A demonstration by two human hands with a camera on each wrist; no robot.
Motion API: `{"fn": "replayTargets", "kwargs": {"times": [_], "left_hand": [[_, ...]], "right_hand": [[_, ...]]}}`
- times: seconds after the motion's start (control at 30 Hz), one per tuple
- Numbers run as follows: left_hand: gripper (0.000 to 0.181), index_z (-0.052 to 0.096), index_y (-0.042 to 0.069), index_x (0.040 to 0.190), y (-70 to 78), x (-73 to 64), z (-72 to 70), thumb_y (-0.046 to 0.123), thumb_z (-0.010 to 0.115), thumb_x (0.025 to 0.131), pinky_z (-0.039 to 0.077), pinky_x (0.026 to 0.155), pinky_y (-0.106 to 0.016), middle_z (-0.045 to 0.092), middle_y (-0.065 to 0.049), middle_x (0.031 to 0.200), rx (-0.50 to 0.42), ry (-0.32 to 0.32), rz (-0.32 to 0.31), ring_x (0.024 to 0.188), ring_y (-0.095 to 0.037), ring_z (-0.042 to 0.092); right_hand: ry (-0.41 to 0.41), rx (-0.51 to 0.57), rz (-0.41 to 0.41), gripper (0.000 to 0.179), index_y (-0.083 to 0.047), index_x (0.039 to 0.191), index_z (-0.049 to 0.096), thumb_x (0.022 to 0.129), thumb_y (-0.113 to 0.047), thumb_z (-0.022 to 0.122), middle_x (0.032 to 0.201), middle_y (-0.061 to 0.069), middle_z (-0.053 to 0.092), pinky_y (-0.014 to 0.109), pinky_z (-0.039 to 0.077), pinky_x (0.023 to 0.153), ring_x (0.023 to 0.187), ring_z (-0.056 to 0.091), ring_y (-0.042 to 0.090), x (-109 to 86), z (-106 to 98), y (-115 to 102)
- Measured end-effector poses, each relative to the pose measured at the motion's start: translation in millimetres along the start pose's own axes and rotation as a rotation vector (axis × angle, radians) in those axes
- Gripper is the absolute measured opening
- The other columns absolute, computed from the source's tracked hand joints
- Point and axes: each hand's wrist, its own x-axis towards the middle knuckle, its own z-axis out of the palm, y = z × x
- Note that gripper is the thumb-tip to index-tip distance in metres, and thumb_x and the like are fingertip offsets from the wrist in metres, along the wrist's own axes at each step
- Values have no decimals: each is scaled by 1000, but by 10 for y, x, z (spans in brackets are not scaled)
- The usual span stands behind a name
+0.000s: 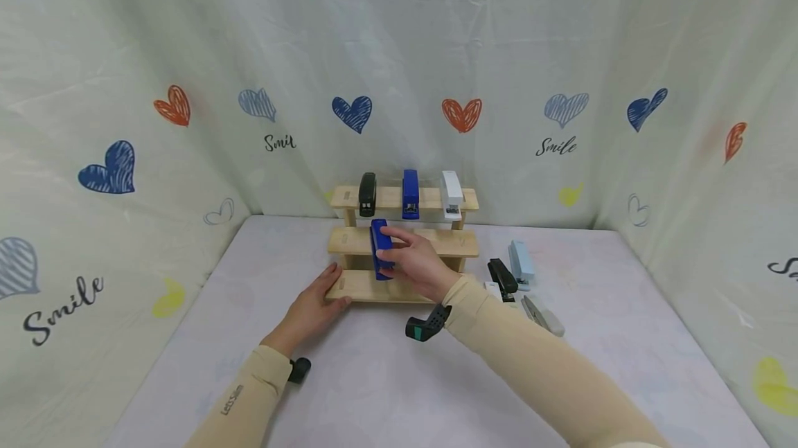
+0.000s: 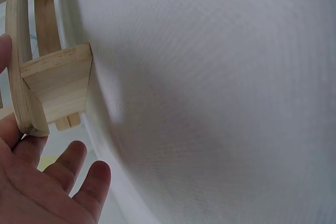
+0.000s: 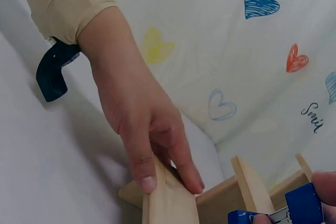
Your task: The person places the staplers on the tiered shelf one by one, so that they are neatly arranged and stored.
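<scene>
Blue plastic stapler (image 1: 379,243) rests in the narrow grip of the person's right hand (image 1: 419,265), pinched between thumb and fingertips, in front of the middle tier of a pale wooden three-tier rack (image 1: 450,244). From where I stand, I can't tell whether it touches the boards. The left hand (image 1: 316,304) grips the bottom tier's left end. A black stapler (image 1: 368,194), a second blue stapler (image 1: 410,192) and a white stapler (image 1: 451,192) line the top tier; a light-blue stapler (image 1: 521,262) sits right of the rack on the white worktop (image 1: 361,386).
</scene>
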Motion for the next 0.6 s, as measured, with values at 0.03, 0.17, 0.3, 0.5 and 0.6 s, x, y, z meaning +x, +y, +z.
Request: {"fn": "replayTargets", "kwargs": {"times": [0.03,0.17,0.3,0.5,0.6], "left_hand": [[72,32,0,154,0,1,-1,27,67,97,24,115,-54,23,-16,162,2,0,2,146,-37,23],[72,32,0,154,-3,3,-3,28,67,98,24,115,-55,23,-16,162,2,-3,0,146,-38,23],[73,32,1,155,-3,1,-3,28,67,97,24,115,-55,23,-15,162,-5,-4,-4,146,-38,23],[73,32,0,154,-1,-3,-6,28,67,97,24,115,-55,23,-16,162,-7,-3,3,146,-38,23],[73,32,0,154,3,-4,-8,28,67,97,24,115,-55,23,-16,162,-7,-4,6,146,-38,23]], "right_hand": [[5,1,0,54,-13,146,52,95,1,64,134,20,50,43,54,92,111,59,29,10,19,-6],[4,2,1,55,-13,146,52,95,0,65,133,21,50,44,53,93,113,59,31,38,82,-25],[-6,17,1,55,-13,147,50,96,1,64,134,21,49,45,52,96,118,57,34,67,119,-27],[-14,1,-13,58,-13,148,49,94,5,64,131,22,51,43,53,94,112,59,31,110,150,-22],[-14,-2,-19,60,-12,149,49,93,8,63,128,22,51,43,53,94,106,60,29,114,175,-30]]}}
